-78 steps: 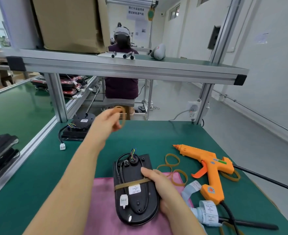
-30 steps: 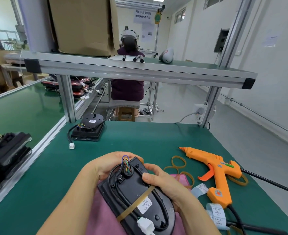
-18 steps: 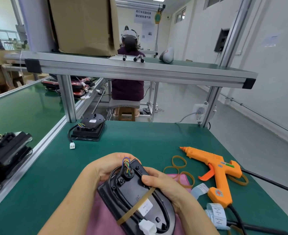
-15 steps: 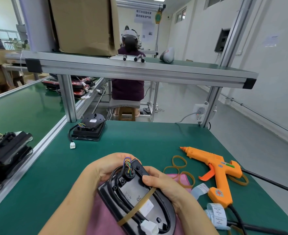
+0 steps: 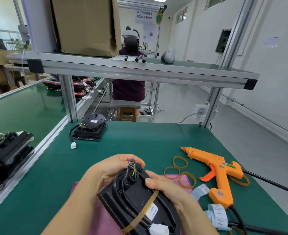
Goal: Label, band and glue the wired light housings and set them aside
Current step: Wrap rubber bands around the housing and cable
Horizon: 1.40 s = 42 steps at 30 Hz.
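Note:
A black light housing (image 5: 136, 199) is tilted above a pink cloth (image 5: 106, 221), held in both hands. My left hand (image 5: 109, 168) grips its far end by the coloured wires (image 5: 132, 167). My right hand (image 5: 167, 189) grips its right side, thumb on top. A tan rubber band (image 5: 145, 211) runs slantwise across the housing, over its black cable and beside a white label (image 5: 154, 209). A white connector (image 5: 158, 228) lies at the near end. An orange glue gun (image 5: 214, 168) lies to the right.
Loose rubber bands (image 5: 178, 168) and a roll of labels (image 5: 217, 214) lie between the cloth and the glue gun. Another wired housing (image 5: 90, 128) sits at the table's far left. Stacked housings (image 5: 6, 150) rest on the left conveyor. A person sits beyond the shelf frame (image 5: 139, 72).
My left hand, which held a rubber band up in the air, has come down onto the housing's far end. Both hands tilted the housing, and the band across it now lies slantwise.

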Tool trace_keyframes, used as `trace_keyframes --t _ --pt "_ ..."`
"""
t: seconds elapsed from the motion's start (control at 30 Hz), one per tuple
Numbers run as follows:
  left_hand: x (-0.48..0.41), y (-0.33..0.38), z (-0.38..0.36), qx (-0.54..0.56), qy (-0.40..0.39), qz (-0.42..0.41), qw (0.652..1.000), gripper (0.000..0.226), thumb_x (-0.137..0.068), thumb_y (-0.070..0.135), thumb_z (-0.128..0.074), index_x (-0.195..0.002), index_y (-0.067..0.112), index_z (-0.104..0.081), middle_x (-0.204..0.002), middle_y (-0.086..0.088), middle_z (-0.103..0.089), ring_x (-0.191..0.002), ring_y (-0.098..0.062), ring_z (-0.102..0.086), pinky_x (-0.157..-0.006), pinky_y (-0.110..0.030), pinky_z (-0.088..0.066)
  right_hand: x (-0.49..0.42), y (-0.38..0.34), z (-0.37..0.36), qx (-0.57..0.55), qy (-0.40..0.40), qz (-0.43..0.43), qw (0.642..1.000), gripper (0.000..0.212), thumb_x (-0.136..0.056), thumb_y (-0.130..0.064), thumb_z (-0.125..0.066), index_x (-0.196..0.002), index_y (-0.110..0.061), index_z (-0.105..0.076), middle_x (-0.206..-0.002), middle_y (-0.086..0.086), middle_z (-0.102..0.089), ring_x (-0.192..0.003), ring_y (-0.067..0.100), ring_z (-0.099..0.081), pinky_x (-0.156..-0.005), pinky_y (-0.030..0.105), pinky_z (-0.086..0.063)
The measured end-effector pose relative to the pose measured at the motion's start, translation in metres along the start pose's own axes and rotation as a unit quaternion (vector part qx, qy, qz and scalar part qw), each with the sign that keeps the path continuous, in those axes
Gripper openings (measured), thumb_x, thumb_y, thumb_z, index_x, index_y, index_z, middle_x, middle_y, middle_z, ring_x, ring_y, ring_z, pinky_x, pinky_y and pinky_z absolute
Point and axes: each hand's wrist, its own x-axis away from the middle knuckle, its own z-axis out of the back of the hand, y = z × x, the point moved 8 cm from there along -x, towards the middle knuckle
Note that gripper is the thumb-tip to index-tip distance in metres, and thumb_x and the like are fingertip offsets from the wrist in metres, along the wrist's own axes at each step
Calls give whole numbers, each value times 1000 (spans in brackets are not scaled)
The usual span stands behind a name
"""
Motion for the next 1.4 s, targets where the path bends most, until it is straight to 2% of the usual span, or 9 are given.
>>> trace_keyframes --t 0.2,0.33,0.5,0.63,0.73,0.83,1.0,1.27,1.4 --pt "1 -1 4 58 5 -18 998 11 -84 6 -66 -93 2 -62 -72 -9 -65 -57 -16 -62 -54 -24 -52 1 -2 1 26 37 10 999 87 -57 -23 -78 -128 13 -44 -108 24 -58 -89 30 -59 -81 37 -49" --pt "2 -4 14 27 55 -20 998 12 -85 6 -62 -75 7 -54 -63 -7 -55 -50 -13 -51 -48 -22 -46 2 -1 7 64 76 18 995 66 -52 -24 -79 -108 2 -55 -92 14 -67 -75 23 -65 -68 30 -53" --pt "9 4 22 -27 88 -45 995 25 -96 19 -54 -72 13 -49 -64 -4 -46 -56 -14 -39 -52 -25 -37 2 -1 4 59 87 49 993 63 -53 -23 -80 -106 0 -55 -90 13 -70 -74 23 -66 -69 32 -55" --pt "18 20 24 -52 92 -58 993 26 -99 23 -49 -76 11 -48 -56 3 -25 -45 -8 -19 -40 -18 -18 1 3 3 107 100 28 989 60 -51 -26 -80 -101 -4 -54 -85 7 -71 -73 20 -66 -69 29 -53" --pt "27 40 15 -125 83 -81 985 25 -91 30 -58 -75 11 -57 -52 7 -23 -44 -8 -14 -37 -17 -16 2 6 5 132 110 9 985 56 -52 -30 -80 -98 -9 -55 -82 3 -71 -74 19 -66 -69 28 -51" --pt "34 53 -2 -204 71 -104 971 24 -92 24 -62 -70 17 -67 -51 6 -29 -44 -9 -19 -40 -17 -20 2 4 13 135 141 5 981 56 -53 -33 -82 -98 -10 -58 -86 6 -71 -78 22 -67 -75 33 -52" --pt "49 68 -22 -294 61 -140 944 16 -83 20 -71 -67 21 -72 -63 9 -65 -58 0 -56 -60 -11 -44 5 1 22 70 172 33 982 48 -61 -24 -80 -102 -8 -60 -90 13 -70 -78 27 -67 -75 36 -52" --pt "72 72 3 -302 172 -169 922 16 -85 13 -72 -70 18 -76 -55 8 -57 -50 -5 -43 -52 -14 -35 11 -3 28 42 223 76 971 56 -62 -23 -81 -111 -8 -58 -94 24 -71 -77 33 -69 -75 43 -54" --pt "80 73 -4 -311 209 -208 904 17 -85 11 -71 -73 21 -78 -68 11 -71 -63 2 -62 -65 -11 -47 12 -1 28 31 237 84 967 55 -63 -24 -80 -112 -11 -59 -102 30 -68 -78 34 -68 -77 45 -54"
